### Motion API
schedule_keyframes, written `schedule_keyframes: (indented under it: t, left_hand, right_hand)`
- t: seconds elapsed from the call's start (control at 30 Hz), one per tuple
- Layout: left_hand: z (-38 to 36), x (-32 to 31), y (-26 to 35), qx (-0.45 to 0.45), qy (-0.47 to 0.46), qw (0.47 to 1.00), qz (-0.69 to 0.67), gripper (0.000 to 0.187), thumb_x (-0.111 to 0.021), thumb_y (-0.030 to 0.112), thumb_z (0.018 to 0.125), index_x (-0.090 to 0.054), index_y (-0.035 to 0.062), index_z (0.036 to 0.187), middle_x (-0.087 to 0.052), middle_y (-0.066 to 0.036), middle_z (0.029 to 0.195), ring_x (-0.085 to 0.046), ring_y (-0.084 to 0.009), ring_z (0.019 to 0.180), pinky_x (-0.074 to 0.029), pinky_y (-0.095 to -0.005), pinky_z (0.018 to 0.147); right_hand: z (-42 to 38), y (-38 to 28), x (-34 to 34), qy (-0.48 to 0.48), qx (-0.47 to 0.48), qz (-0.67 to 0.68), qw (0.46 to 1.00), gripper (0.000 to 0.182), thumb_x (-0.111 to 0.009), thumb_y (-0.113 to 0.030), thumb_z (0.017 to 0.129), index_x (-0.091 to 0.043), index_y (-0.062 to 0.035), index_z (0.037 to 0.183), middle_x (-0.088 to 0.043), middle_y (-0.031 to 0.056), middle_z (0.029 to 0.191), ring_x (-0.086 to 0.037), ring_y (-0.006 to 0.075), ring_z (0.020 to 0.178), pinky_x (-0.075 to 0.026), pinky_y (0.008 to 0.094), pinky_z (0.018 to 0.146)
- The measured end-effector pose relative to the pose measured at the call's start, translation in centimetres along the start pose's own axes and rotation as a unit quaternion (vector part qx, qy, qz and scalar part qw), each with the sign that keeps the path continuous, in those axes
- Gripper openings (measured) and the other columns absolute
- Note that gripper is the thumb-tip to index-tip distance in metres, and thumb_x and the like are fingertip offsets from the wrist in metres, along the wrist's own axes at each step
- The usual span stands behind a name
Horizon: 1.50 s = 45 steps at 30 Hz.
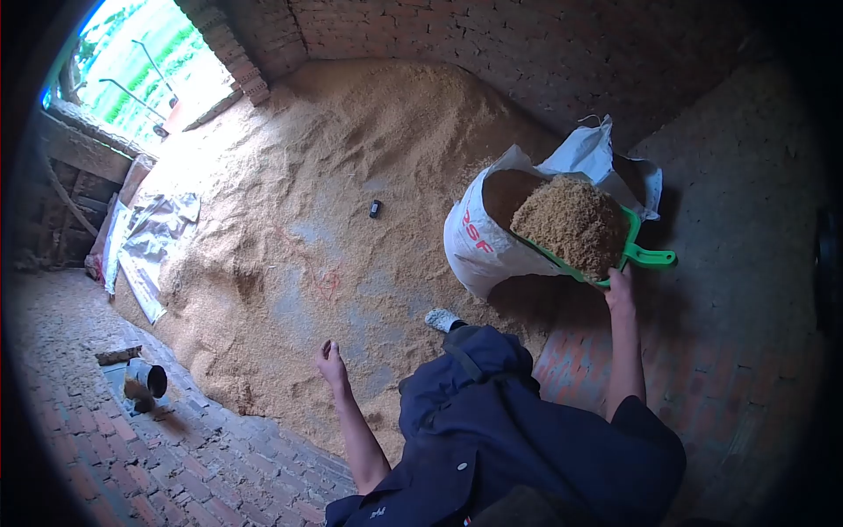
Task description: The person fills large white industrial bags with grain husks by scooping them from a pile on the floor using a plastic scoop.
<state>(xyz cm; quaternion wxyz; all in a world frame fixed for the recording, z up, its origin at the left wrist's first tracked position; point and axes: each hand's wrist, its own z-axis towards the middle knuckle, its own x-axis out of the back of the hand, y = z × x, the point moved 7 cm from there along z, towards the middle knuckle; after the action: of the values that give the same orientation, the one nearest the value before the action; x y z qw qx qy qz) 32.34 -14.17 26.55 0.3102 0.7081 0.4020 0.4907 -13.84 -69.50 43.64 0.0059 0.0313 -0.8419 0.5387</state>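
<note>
My right hand is closed on the near rear corner of a green dustpan, whose handle sticks out to the right. A heaped load of loose tan husks fills the pan. It is over the mouth of a white woven sack with red letters; the pan hides part of the opening. My left hand hangs above the husk pile, fingers loosely curled with a small gap at the thumb. Nothing can be made out in it.
Another white sack stands behind the first. A small black object lies on the pile. My shoe is in the husks. Brick walls enclose the pile. Crumpled sheeting and a dark pipe are at left.
</note>
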Motion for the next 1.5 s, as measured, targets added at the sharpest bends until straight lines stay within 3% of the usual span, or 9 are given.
schedule_keyframes:
  t: [0.2,0.4,0.53,0.73,0.83,1.13,1.27,1.4,1.5]
  left_hand:
    - [-2.2,-1.1,-1.6,0.033,-0.001,0.999,-0.003,0.035,-0.063,0.02,0.085,-0.058,-0.003,0.111,-0.063,-0.017,0.103,-0.06,-0.0232,0.095,-0.046,-0.0332,0.084]
    - [-5.6,-0.1,-3.3,0.055,0.05,0.997,0.002,0.035,-0.062,0.021,0.086,-0.058,-0.003,0.111,-0.063,-0.016,0.101,-0.06,-0.0225,0.095,-0.046,-0.0323,0.084]
    - [-7.8,0.3,-6.2,0.076,0.078,0.994,-0.028,0.031,-0.061,0.018,0.086,-0.059,-0.0027,0.109,-0.064,-0.015,0.1,-0.06,-0.0209,0.093,-0.047,-0.0305,0.083]
    - [-12.9,0.7,-9.4,0.149,0.141,0.978,-0.031,0.031,-0.06,0.019,0.086,-0.059,-0.0023,0.109,-0.064,-0.014,0.1,-0.061,-0.0205,0.093,-0.047,-0.0305,0.083]
    - [-15.2,1.3,-12.1,0.153,0.169,0.974,-0.01,0.034,-0.06,0.023,0.085,-0.059,0.0018,0.111,-0.064,-0.015,0.105,-0.06,-0.0254,0.098,-0.046,-0.0339,0.085]
    - [-31.4,4.4,-20.9,0.378,0.313,0.871,-0.006,0.044,-0.062,0.034,0.082,-0.057,0.0097,0.118,-0.061,-0.013,0.115,-0.057,-0.0277,0.106,-0.041,-0.0389,0.092]
    - [-39.4,3.1,-29.8,0.451,0.373,0.804,-0.105,0.038,-0.063,0.025,0.081,-0.057,0.0068,0.114,-0.066,-0.011,0.1,-0.063,-0.0258,0.094,-0.047,-0.0376,0.082]
    - [-42.6,3.4,-33.2,0.427,0.45,0.723,-0.303,0.032,-0.06,0.011,0.08,-0.057,0.0021,0.111,-0.066,-0.013,0.092,-0.066,-0.0237,0.082,-0.052,-0.0314,0.065]
    - [-42.6,5.2,-32.8,0.412,0.436,0.773,-0.207,0.031,-0.047,-0.007,0.078,-0.056,-0.0027,0.107,-0.065,-0.016,0.087,-0.065,-0.0197,0.067,-0.054,-0.0301,0.054]
  right_hand:
    - [6.6,1.9,2.3,0.05,-0.136,-0.095,0.985,0.067,-0.037,0.01,0.073,-0.029,-0.014,0.135,-0.04,0.0149,0.124,-0.053,0.0377,0.102,-0.059,0.0547,0.06]
    - [11.1,-0.8,-2.4,-0.008,-0.01,-0.314,0.949,0.066,-0.038,0.007,0.076,-0.023,-0.0089,0.139,-0.035,0.0231,0.134,-0.05,0.0478,0.105,-0.055,0.0598,0.069]
    - [12.5,-6.1,-6.2,-0.055,0.17,-0.682,0.709,0.055,-0.047,-0.004,0.081,-0.034,-0.0058,0.135,-0.04,0.0288,0.131,-0.049,0.0532,0.103,-0.041,0.0572,0.088]
    - [1.5,-15.0,-15.8,0.038,0.468,-0.816,0.336,0.051,-0.048,-0.003,0.084,-0.042,-0.0138,0.133,-0.034,0.0112,0.143,-0.046,0.0507,0.113,-0.053,0.0477,0.081]
    - [-0.7,-18.4,-18.2,0.041,0.508,-0.808,0.296,0.059,-0.046,0.001,0.081,-0.04,-0.0208,0.136,-0.034,0.004,0.144,-0.044,0.048,0.117,-0.054,0.0442,0.08]
    - [-8.5,-20.1,-34.1,0.041,0.645,-0.695,0.317,0.06,-0.048,-0.003,0.082,-0.037,-0.0234,0.137,-0.039,0.0032,0.141,-0.047,0.0403,0.117,-0.053,0.0463,0.081]
    - [-3.1,-13.9,-41.3,-0.079,0.573,-0.663,0.476,0.037,-0.05,-0.014,0.084,-0.053,-0.0072,0.121,-0.058,0.0217,0.111,-0.057,0.0386,0.1,-0.048,0.046,0.081]
    - [-9.4,-3.7,-47.3,-0.354,0.407,-0.431,0.724,0.04,-0.046,-0.004,0.075,-0.054,0.0026,0.113,-0.064,0.015,0.095,-0.062,0.0274,0.083,-0.047,0.0368,0.074]
    - [-7.3,7.0,-50.7,-0.432,0.254,-0.434,0.749,0.026,-0.047,-0.001,0.067,-0.057,0.0045,0.09,-0.055,0.0052,0.075,-0.053,0.015,0.064,-0.045,0.0313,0.06]
